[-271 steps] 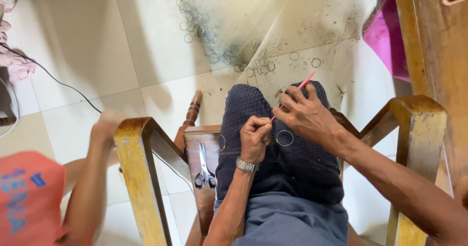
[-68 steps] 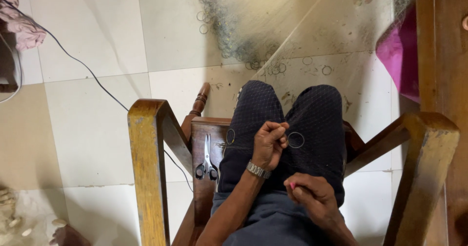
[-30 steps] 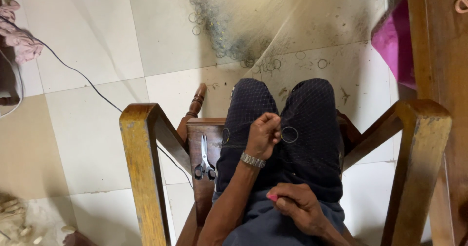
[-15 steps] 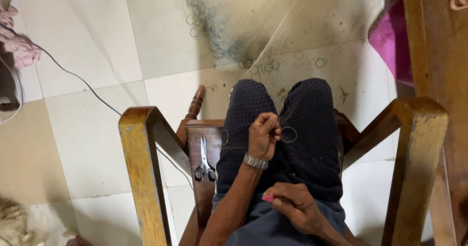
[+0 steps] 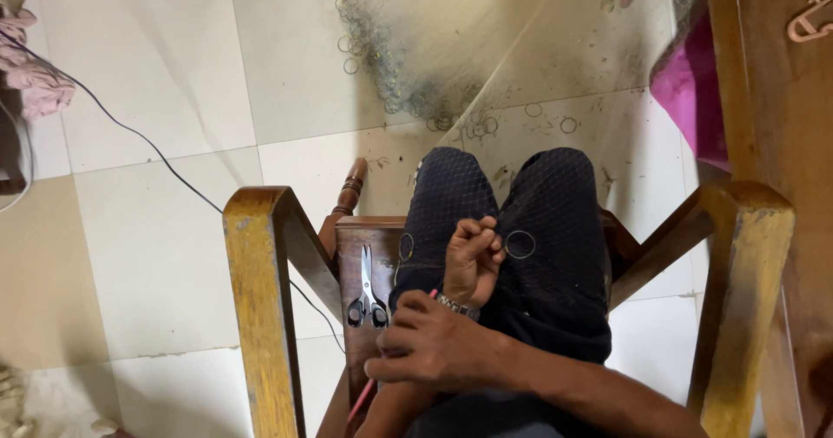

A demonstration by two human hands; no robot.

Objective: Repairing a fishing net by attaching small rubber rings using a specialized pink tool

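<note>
Left hand [image 5: 473, 260] pinches fine net [image 5: 521, 99] over the knees, keeping it taut; a metal ring [image 5: 521, 244] sits just right of that pinch. Right hand [image 5: 425, 347] closed on pink needle [image 5: 363, 396], beside scissors [image 5: 368, 290]

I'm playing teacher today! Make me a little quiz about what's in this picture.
1. Where do the scissors lie?
A) on the tiled floor
B) on the wooden chair, on the seat beside the leg
C) in a hand
2. True or false: the right hand holds a thin pink stick.
3. Fill in: the left hand wears a ____ on its wrist.

Key: 1 B; 2 true; 3 watch.
</note>
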